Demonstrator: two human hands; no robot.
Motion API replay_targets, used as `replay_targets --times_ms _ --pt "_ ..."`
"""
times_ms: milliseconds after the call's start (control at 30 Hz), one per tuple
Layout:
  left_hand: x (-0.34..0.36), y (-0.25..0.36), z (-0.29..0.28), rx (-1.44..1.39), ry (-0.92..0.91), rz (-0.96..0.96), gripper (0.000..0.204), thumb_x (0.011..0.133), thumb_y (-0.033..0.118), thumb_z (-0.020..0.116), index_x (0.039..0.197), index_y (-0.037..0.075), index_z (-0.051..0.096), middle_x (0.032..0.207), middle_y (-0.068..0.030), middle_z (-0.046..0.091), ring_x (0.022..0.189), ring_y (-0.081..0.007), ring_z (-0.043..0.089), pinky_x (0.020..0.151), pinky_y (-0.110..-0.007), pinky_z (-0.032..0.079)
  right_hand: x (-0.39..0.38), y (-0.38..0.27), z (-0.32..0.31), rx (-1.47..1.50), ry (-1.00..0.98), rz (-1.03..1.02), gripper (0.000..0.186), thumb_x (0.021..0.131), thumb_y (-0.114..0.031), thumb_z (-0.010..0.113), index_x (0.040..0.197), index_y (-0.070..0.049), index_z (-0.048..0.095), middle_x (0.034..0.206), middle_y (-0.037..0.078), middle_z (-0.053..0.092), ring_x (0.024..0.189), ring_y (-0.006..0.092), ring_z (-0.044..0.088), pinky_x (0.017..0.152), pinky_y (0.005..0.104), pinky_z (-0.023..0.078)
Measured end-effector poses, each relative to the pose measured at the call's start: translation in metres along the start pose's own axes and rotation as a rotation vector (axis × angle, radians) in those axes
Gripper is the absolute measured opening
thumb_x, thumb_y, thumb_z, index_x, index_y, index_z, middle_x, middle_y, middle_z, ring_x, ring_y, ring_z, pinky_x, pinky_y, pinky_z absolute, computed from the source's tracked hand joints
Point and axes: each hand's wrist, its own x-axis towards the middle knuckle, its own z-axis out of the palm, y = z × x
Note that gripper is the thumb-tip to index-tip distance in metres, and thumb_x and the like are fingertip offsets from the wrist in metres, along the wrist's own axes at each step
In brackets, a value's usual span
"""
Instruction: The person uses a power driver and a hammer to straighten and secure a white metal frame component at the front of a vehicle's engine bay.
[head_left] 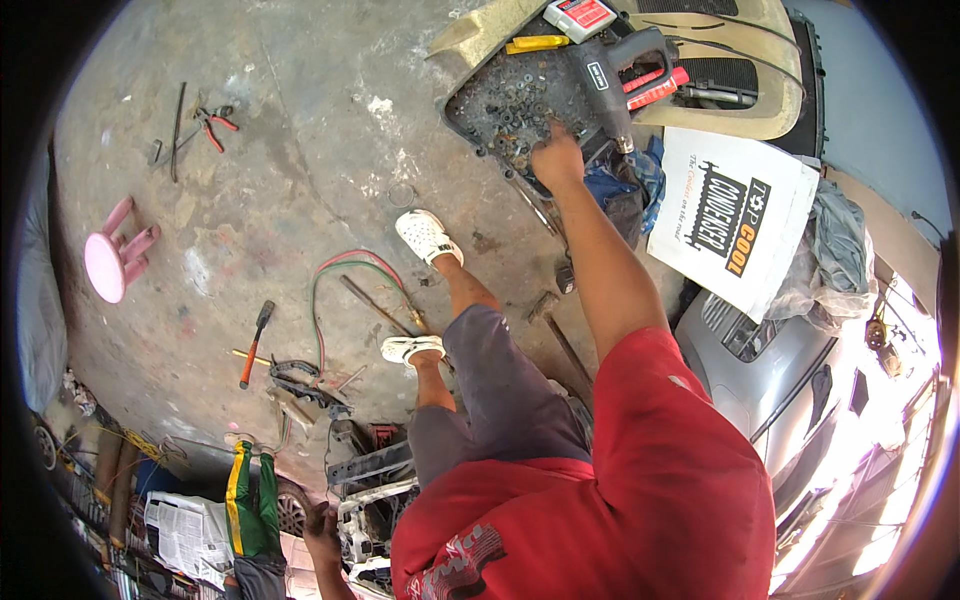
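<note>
Fasteners [518,102] lie loose in a dark tray [463,103], just beside and beyond the fingers of the right hand [557,160]; a heat gun [603,88] rests right of them. From here I can't tell whether either hand's fingers, the left hand's [321,532] included, are pinched or apart.

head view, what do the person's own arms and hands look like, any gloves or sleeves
The right hand wears no glove, and the bare right forearm shows no watch or band. Above it is a short, loose red sleeve with a small pale mark. The left hand also looks ungloved, though it is small and shadowed; its sleeve cannot be made out.
</note>
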Motion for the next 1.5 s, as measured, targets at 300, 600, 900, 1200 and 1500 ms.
replay_targets --times_ms 300,600,900,1200,1500 --pt "0.003 0.016 0.019 0.010 -0.012 -0.026 0.036 0.093 0.019 0.068 0.122 -0.001 0.060 0.071 0.0008 0.053 0.053 -0.0093 0.046 0.047 -0.026 0.037 -0.078 0.001 0.004 0.260 -0.157 -0.039 0.023 0.088 -0.019 0.058 0.100 -0.001 0.066 0.102 0.023 0.069 0.098 0.0426 0.065 0.080 0.0481 0.052" --pt "0.012 0.046 0.047 0.027 0.004 0.302 0.038 0.092 0.029 0.068 0.123 0.007 0.065 0.119 -0.0161 0.063 0.106 -0.0252 0.060 0.092 -0.037 0.046 -0.210 0.035 0.111 0.065 -0.841 -0.569 0.018 0.087 -0.014 0.063 0.099 -0.005 0.073 0.086 0.015 0.072 0.081 0.0261 0.069 0.072 0.0423 0.053" --pt "-0.031 -0.019 0.079 -0.060 0.287 0.243 0.035 0.089 0.030 0.071 0.117 0.010 0.068 0.107 -0.0207 0.071 0.099 -0.0335 0.067 0.086 -0.042 0.051 -0.244 -0.181 -0.058 0.310 -1.229 -0.240 0.018 0.093 -0.023 0.066 0.102 -0.007 0.069 0.078 0.002 0.063 0.062 0.0128 0.055 0.055 0.0308 0.045" --pt "0.040 -0.195 0.160 0.347 0.441 0.660 0.033 0.093 0.028 0.060 0.116 0.005 0.067 0.112 -0.0164 0.069 0.100 -0.0364 0.063 0.088 -0.045 0.049 -0.381 -0.286 -0.092 0.908 -1.523 0.205 0.013 0.096 -0.022 0.061 0.099 -0.010 0.062 0.079 0.002 0.055 0.068 0.0146 0.049 0.063 0.0295 0.043" --pt "0.018 -0.258 0.182 0.468 0.260 0.369 0.039 0.094 0.034 0.052 0.118 0.009 0.068 0.117 -0.0162 0.067 0.106 -0.0355 0.064 0.092 -0.047 0.050 -0.536 -0.377 -0.221 1.100 -1.827 0.042 0.018 0.094 -0.018 0.060 0.108 -0.006 0.060 0.083 0.004 0.056 0.072 0.0170 0.050 0.064 0.0291 0.040"
